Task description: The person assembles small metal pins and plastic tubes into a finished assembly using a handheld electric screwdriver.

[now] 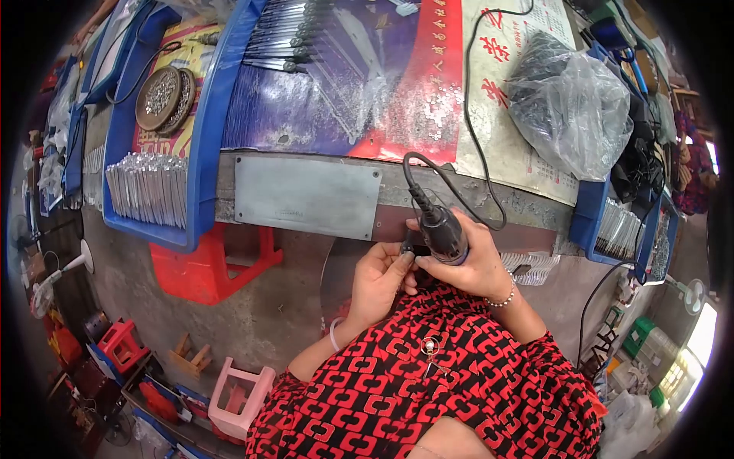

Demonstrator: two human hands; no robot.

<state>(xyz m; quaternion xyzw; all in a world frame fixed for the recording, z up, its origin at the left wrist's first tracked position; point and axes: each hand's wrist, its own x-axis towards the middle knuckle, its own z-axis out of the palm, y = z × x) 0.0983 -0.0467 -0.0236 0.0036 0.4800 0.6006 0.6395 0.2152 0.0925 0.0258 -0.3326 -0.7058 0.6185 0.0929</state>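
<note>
A black corded electric screwdriver [442,233] is held in my right hand [480,256], its cable looping up over the bench edge. Close beside it, my left hand [380,281] pinches a small dark part [407,249] between thumb and fingers. Both hands meet just in front of the bench edge, above my lap. The tool's tip and most of the dark part are hidden by the tool and my fingers. A grey metal plate [306,197] is fixed on the bench edge to the left of my hands.
At left, a blue tray [201,153] holds thin metal strips [147,190] and a round dish [159,103] of tiny metal pieces. Dark-ended metal rods [284,38] lie at the back. A clear plastic bag [577,115] sits at right, near another blue tray [585,222]. A red stool [202,268] stands below.
</note>
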